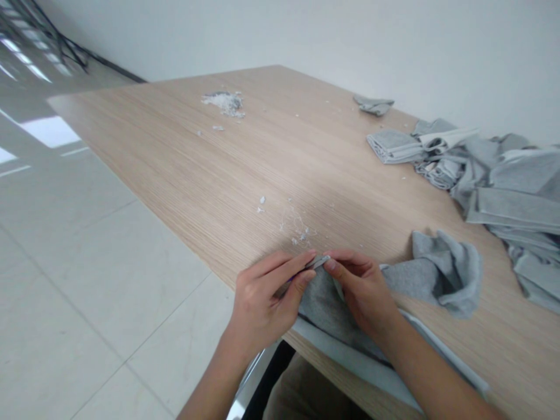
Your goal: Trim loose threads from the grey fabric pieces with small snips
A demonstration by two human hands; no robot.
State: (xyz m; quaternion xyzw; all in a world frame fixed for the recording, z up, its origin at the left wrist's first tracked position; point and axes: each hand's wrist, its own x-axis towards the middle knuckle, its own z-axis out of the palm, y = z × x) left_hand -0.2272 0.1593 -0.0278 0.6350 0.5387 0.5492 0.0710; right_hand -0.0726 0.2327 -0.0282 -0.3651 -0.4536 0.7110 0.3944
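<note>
Both hands meet over a piece of grey fabric (322,294) at the table's front edge. My left hand (271,297) is closed in a pinch around a slim metallic tool (310,266), with a bit of blue-purple near the palm; its exact kind is hard to make out. My right hand (361,286) pinches the fabric's upper edge between thumb and fingers, right at the tool's tip. The fabric hangs down below the hands, and a crumpled part of grey fabric (441,271) lies to the right. Whether the two parts join is hidden behind my right hand.
Thread scraps (301,230) lie just beyond my hands. A heap of white and grey lint (224,103) sits farther back on the wooden table (175,157). Folded grey fabric pieces (516,204) are piled at the right, with a smaller fabric piece (374,105) near the wall.
</note>
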